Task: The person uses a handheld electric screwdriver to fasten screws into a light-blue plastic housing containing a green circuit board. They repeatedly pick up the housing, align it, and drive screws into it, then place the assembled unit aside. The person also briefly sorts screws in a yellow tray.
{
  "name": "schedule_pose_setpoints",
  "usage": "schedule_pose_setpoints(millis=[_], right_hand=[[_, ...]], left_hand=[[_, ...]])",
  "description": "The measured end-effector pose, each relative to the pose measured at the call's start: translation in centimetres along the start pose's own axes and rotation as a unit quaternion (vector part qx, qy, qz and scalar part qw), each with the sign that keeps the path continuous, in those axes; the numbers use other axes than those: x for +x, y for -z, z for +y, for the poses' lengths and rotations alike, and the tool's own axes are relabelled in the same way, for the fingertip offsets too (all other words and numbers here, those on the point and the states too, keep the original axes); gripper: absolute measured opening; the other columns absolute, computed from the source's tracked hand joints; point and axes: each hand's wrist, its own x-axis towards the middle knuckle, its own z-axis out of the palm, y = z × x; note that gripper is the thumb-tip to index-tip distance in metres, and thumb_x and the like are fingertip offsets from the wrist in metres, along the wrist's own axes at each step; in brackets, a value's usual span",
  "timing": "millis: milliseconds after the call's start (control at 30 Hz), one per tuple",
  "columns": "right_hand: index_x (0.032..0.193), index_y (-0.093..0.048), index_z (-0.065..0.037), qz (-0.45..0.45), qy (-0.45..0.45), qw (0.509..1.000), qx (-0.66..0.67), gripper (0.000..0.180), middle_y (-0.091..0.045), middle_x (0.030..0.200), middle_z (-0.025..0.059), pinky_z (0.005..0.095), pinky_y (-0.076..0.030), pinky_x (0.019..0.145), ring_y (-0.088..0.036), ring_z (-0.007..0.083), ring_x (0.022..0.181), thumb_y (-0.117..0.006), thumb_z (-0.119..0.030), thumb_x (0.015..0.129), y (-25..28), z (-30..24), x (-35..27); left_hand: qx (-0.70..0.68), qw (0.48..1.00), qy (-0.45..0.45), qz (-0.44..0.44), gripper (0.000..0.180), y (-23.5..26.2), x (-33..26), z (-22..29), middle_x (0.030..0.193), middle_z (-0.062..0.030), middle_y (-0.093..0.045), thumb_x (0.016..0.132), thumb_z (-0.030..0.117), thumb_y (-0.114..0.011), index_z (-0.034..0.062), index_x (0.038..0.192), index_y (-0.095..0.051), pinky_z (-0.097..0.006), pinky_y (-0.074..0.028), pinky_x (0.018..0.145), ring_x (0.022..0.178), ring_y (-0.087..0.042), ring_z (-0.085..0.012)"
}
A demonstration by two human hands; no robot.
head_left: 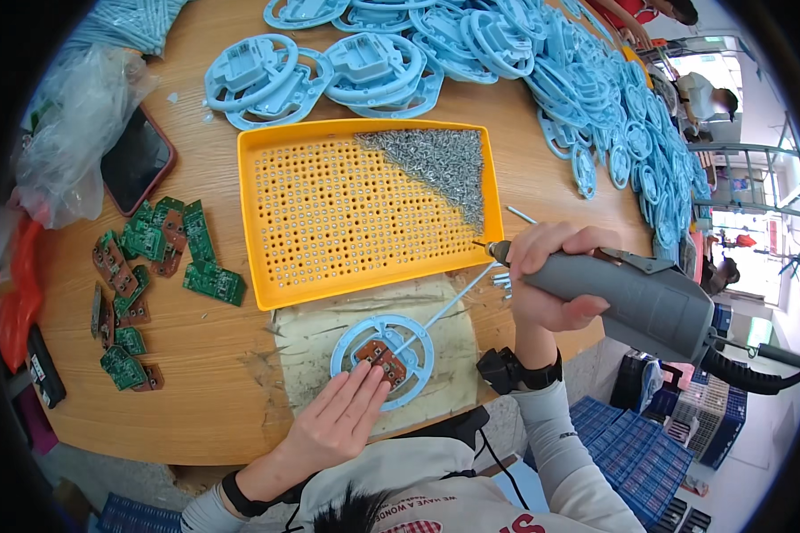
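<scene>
My left hand (340,417) lies with its fingers stretched out, the fingertips on a brown circuit board (391,366). That board sits inside a light blue plastic steering-wheel-shaped part (428,355) on a worn, pale mat (307,342). A thin pale blue rod (451,306) slants from the wheel toward the tray. My right hand (551,271) is wrapped round a grey electric screwdriver (636,298), its bit pointing left at the lower right edge of a yellow tray (251,222). Rows of holes fill the tray, many with screws in them, and loose silver screws (440,164) are heaped in its upper right corner.
Green and brown circuit boards (213,282) lie scattered at the left, below a phone (139,160) and clear plastic bags (84,124). Blue wheel parts (373,71) pile along the far side and right of the table (187,364). A coiled cord (751,377) trails from the screwdriver. Other people are at the upper right.
</scene>
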Motion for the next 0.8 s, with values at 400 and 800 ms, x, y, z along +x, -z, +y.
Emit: schedule_pose_setpoints(millis=[400, 800], right_hand=[[0.095, -0.037, -0.006, -0.013, 0.007, 1.000, -0.004, 0.064, -0.049, 0.059, 0.0077, 0.0268, -0.040, 0.040, -0.046, 0.0157, 0.043, -0.048, -0.068, 0.083, -0.4, 1.1, -0.1], [0.098, -0.040, -0.004, -0.092, 0.058, 0.979, 0.173, 0.064, -0.053, 0.063, 0.0076, 0.0301, -0.044, 0.042, -0.051, 0.0188, 0.047, -0.060, -0.063, 0.080, -3.7, -5.4, -0.4]], left_hand=[[0.003, 1.000, 0.007, 0.000, 0.033, 0.2, 0.0, 0.1, 0.119, -0.0141, -0.062, 0.083, 0.019, -0.062, 0.0022, 0.111, -0.066, -0.037, -0.044, 0.097, 0.114, -0.058, -0.0281], [-0.001, 1.000, 0.018, 0.001, 0.036, 0.2, -0.5, 0.1, 0.122, -0.0151, -0.060, 0.082, 0.015, -0.059, 0.0007, 0.115, -0.063, -0.037, -0.043, 0.099, 0.116, -0.057, -0.0281]])
